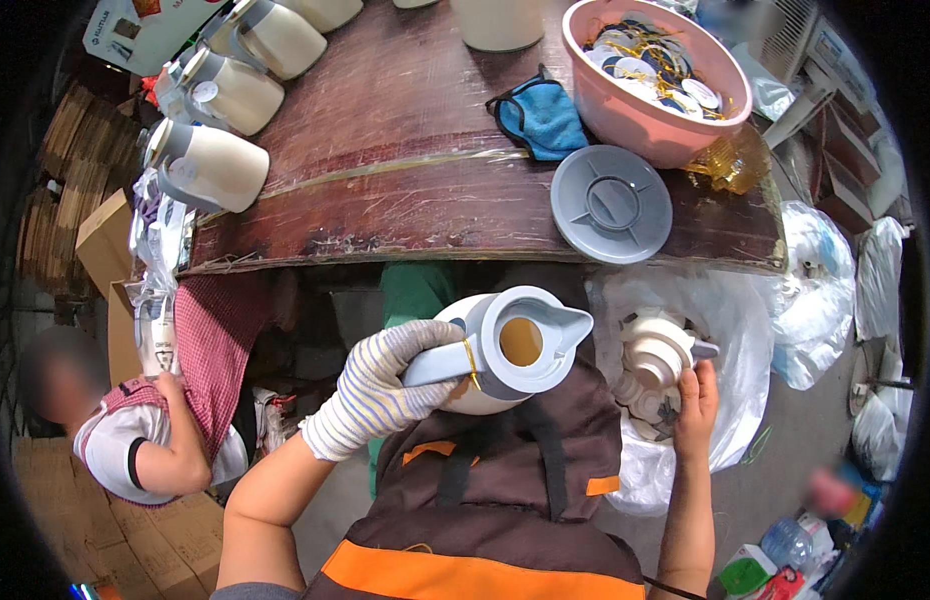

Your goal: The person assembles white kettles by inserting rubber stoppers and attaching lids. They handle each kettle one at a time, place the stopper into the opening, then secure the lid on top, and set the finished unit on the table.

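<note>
My left hand point(385, 385), in a striped white glove, grips the handle of a cream jug point(475, 397) with a grey collar and spout. The jug is lidless and tilted, its round opening facing up over my lap. A yellow tie point(472, 362) loops round the handle. My bare right hand point(696, 410) has its fingers closed at the edge of a white jug lid point(657, 350) with a grey lever. That lid is at the mouth of a clear plastic bag point(740, 400), above several similar white parts. Whether it has been lifted off them is hard to tell.
On the worn brown table point(385, 215) stand several cream jugs point(213, 165), a pink basin point(650, 130) of tags with yellow strings, a blue mask point(541, 117) and a grey disc point(612, 204) at the near edge. A co-worker point(150, 450) sits at left.
</note>
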Available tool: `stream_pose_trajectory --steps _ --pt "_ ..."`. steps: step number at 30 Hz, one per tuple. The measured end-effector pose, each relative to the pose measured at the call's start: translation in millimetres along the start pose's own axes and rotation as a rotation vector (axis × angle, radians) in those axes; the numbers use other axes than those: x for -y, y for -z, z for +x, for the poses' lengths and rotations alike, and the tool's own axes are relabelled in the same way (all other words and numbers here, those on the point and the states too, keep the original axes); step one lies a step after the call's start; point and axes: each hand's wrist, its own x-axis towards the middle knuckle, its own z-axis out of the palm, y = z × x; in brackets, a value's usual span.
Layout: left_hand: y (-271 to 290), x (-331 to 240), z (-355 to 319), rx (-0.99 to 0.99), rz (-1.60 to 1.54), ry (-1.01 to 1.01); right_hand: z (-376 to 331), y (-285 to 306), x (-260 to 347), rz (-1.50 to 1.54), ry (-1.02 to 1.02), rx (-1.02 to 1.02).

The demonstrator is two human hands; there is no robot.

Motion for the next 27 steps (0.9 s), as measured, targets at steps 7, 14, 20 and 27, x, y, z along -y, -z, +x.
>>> stream_pose_trajectory --steps 7,14,20,27 --pt "-2 -5 -12 0.016 0.195 -0.039 24 -104 131 -0.508 0.882 0.287" --pt "13 -5 -25 0.088 0.232 -0.049 48 -144 168 -0.507 0.852 0.66" --pt "40 32 -7 0.11 0.166 -0.286 36 -162 170 -0.528 1.025 0.695" --pt "19 57 54 0.152 -0.101 -0.115 8 -175 176 -0.512 1.351 0.872"
